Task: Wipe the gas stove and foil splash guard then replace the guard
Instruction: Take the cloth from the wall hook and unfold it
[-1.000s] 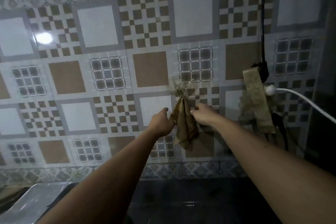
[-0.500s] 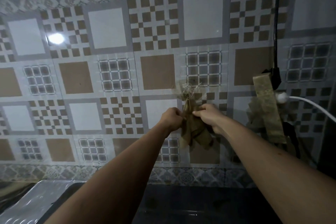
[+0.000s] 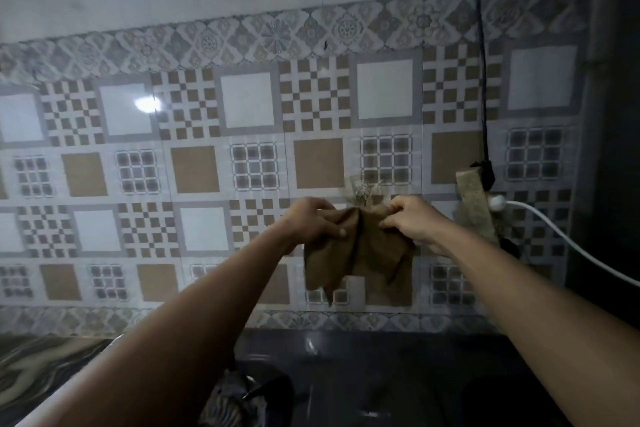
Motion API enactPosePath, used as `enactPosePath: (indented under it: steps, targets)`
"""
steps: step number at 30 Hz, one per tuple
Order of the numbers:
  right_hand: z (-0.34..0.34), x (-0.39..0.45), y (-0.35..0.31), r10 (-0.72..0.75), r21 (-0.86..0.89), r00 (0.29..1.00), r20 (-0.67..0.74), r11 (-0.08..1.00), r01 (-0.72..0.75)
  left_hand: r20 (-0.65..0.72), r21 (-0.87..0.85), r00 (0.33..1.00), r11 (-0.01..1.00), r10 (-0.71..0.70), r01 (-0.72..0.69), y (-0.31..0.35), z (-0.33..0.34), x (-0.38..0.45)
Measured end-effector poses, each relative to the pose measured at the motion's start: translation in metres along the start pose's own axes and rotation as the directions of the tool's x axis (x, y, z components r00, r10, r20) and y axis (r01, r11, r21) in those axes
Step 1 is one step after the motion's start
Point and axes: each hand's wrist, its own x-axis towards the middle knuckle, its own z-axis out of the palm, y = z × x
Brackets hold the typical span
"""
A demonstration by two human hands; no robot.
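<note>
A brown cloth [image 3: 356,250] is being held up against the tiled wall [image 3: 194,166], at 12 o'clock from the dark stove [image 3: 398,381]. Its top edge is being pinched by the fingers of the left hand [image 3: 313,224] and right hand [image 3: 412,218]. Spreading it flat is advised before wiping.

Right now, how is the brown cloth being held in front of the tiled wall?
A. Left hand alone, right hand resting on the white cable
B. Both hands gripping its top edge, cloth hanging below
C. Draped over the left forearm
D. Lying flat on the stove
B: the left hand and right hand each pinch the top edge of the brown cloth, which hangs down between them.
</note>
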Motion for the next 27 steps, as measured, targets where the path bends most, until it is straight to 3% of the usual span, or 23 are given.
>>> enactPosePath:
  steps: [3, 8, 12, 16, 22, 27]
  targets:
    - [-0.011, -0.045, -0.016, -0.041, -0.110, 0.999, 0.006, 0.993, 0.042, 0.077, 0.025, 0.997, 1.000, 0.010, -0.012, 0.009, -0.024, -0.053]
    - [-0.017, -0.128, -0.044, -0.116, -0.277, 0.991, 0.061, 0.952, 0.128, 0.057, 0.044, 0.998, 0.999, 0.014, -0.017, 0.019, -0.052, -0.141]
    - [-0.017, -0.192, -0.060, -0.085, -0.394, 0.984, 0.157, 0.908, 0.141, 0.026, 0.035, 0.999, 0.999, 0.036, -0.037, 0.022, -0.057, -0.206]
    - [-0.014, -0.254, -0.073, -0.009, -0.335, 0.988, 0.157, 0.940, 0.062, 0.018, 0.017, 1.000, 1.000, 0.019, -0.020, 0.019, -0.052, -0.259]
    - [0.002, -0.313, -0.084, 0.003, -0.170, 0.993, -0.119, 0.985, -0.024, 0.005, -0.010, 0.997, 0.997, -0.073, 0.073, 0.034, -0.045, -0.305]
    - [0.031, -0.342, -0.098, -0.042, -0.221, 0.966, -0.254, 0.975, -0.016, -0.060, -0.058, 0.996, 0.997, -0.061, 0.057, 0.055, -0.011, -0.329]
